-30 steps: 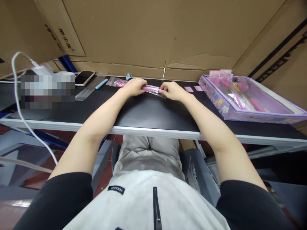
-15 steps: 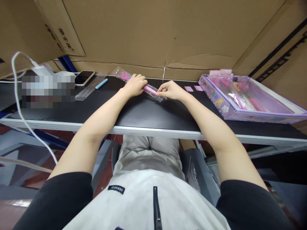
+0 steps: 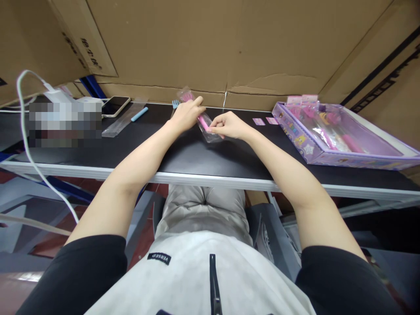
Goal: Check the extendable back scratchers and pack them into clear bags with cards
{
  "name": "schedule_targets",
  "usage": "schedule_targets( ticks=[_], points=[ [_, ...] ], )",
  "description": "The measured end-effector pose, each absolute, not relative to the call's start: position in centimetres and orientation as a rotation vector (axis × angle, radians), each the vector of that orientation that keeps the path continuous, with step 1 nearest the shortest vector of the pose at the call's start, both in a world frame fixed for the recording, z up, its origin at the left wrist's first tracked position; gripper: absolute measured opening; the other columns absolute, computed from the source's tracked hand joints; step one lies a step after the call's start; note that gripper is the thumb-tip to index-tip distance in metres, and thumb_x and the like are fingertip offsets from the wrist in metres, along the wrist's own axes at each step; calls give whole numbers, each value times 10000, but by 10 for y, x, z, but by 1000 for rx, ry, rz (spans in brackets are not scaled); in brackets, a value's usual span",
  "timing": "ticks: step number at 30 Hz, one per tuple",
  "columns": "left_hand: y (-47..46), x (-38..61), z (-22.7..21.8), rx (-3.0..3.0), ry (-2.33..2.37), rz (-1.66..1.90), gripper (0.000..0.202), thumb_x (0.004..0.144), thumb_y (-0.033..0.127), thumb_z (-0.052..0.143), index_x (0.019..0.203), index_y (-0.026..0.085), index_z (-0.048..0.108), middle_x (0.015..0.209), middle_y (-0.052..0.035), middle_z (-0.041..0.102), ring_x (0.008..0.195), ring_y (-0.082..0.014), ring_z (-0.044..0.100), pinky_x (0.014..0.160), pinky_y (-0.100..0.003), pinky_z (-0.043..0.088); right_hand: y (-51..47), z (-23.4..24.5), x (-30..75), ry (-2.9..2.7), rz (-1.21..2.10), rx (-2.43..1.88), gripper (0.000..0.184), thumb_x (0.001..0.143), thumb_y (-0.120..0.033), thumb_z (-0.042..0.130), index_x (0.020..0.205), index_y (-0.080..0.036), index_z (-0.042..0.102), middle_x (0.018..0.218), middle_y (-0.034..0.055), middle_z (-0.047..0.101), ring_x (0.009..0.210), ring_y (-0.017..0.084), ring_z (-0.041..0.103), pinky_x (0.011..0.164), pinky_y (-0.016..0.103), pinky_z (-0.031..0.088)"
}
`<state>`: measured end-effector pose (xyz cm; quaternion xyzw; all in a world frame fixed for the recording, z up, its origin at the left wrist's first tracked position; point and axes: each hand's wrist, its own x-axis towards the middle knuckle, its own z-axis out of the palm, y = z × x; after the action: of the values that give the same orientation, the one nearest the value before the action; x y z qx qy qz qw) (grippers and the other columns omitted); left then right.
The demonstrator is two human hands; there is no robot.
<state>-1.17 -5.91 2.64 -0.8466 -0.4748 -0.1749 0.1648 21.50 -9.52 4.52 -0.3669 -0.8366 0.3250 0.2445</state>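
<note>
2 hands share 1 pink back scratcher (image 3: 203, 122), which sits inside a clear plastic sleeve (image 3: 212, 137) near the far side of the black surface (image 3: 210, 162), in front of the person. It slants, with its claw-shaped head toward the cardboard panel (image 3: 239, 52) at the back and its handle end angled toward the person and to the right. The left hand (image 3: 186, 115) grips it around the middle, fingers curled over the top and hiding part of its length. The right hand (image 3: 231, 125) pinches the handle end, thumb and fingers closed on it through or beside the plastic; which of the 2 I cannot tell.

Just behind the left hand, 1 light-blue claw-shaped head (image 3: 175, 104) shows, its stem running out of sight behind that hand. Farther left lie 1 light-blue rod (image 3: 140, 114), 1 flat clear bag (image 3: 120, 124) beside it, and 1 smartphone (image 3: 116, 106).

To the right of the right hand, 2 small pink cards (image 3: 259, 121) lie side by side, 1 of them close to a purple display box (image 3: 361, 162). Wrapped pink back scratchers (image 3: 351, 142) fill the box's left part. On the far left, a white cable (image 3: 24, 131) arches over the surface's edge.
</note>
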Motion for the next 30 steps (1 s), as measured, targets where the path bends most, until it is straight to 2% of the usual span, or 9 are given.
schedule_targets(
  ticks=[3, 8, 12, 15, 17, 19, 24, 27, 30],
  points=[
    [-64, -7, 28, -2422, -1386, -487, 515, 1011, 122, 456, 1399, 198, 785, 1484, -172, 691, 1143, -297, 790, 951, -419, 617, -100, 47, 212, -2284, 932, -966, 444, 852, -514, 923, 764, -140, 702, 511, -50, 537, 484, 63, 419, 523, 237, 282],
    [-72, 2, 27, -2535, -1360, -441, 464, 1027, 189, 540, 1416, 234, 790, 1590, -134, 669, 1253, -333, 787, 1027, -423, 629, -95, 51, 218, -2245, 932, -910, 587, 844, -674, 918, 751, -161, 648, 513, -41, 540, 480, 58, 399, 501, 228, 267],
    [-73, 10, 21, -2611, -1323, -366, 497, 1019, 170, 554, 1462, 225, 772, 1651, -136, 637, 1350, -342, 756, 1095, -414, 621, -75, 48, 238, -2195, 728, -1111, 581, 925, -721, 822, 816, -164, 695, 553, -3, 592, 501, 104, 468, 524, 242, 391],
    [-71, 13, 16, -2680, -1272, -330, 532, 1017, 136, 531, 1481, 250, 766, 1703, -109, 601, 1421, -319, 720, 1163, -397, 591, -59, 42, 253, -2255, 385, -1347, 457, 1003, -596, 765, 904, -150, 781, 730, 93, 734, 718, 218, 688, 756, 351, 586],
    [-69, 12, 13, -2719, -1256, -334, 552, 1024, 129, 512, 1498, 270, 757, 1711, -91, 599, 1447, -306, 704, 1198, -394, 570, -52, 38, 261, -2344, 154, -1482, 318, 1033, -442, 726, 990, -145, 829, 932, 147, 811, 949, 292, 766, 951, 421, 603],
    [-64, 10, 10, -2755, -1254, -364, 569, 1023, 133, 510, 1524, 277, 741, 1705, -86, 606, 1459, -303, 695, 1212, -396, 560, -48, 35, 264, -2440, 29, -1575, 252, 1039, -321, 681, 1094, -146, 853, 1111, 165, 833, 1117, 320, 771, 1054, 439, 584],
    [-46, 0, 1, -2936, -1124, -502, 590, 991, 158, 558, 1548, 256, 726, 1655, -99, 659, 1495, -303, 664, 1259, -420, 526, -45, 31, 263, -2597, -24, -1614, 339, 1056, -256, 648, 1323, -150, 829, 1381, 176, 785, 1310, 319, 736, 1150, 417, 563],
    [-38, -6, -2, -3002, -1042, -559, 609, 985, 173, 572, 1577, 237, 699, 1662, -106, 653, 1537, -292, 626, 1293, -408, 488, -45, 30, 262, -2620, -33, -1617, 375, 1074, -258, 628, 1385, -146, 806, 1403, 179, 775, 1344, 313, 723, 1180, 404, 548],
    [-39, -10, 1, -2942, -1104, -522, 679, 979, 172, 569, 1653, 245, 618, 1751, -101, 557, 1576, -284, 587, 1299, -393, 478, -42, 28, 263, -2627, -33, -1603, 385, 1072, -269, 625, 1393, -152, 802, 1390, 172, 781, 1342, 313, 719, 1177, 412, 553]
  ],
)
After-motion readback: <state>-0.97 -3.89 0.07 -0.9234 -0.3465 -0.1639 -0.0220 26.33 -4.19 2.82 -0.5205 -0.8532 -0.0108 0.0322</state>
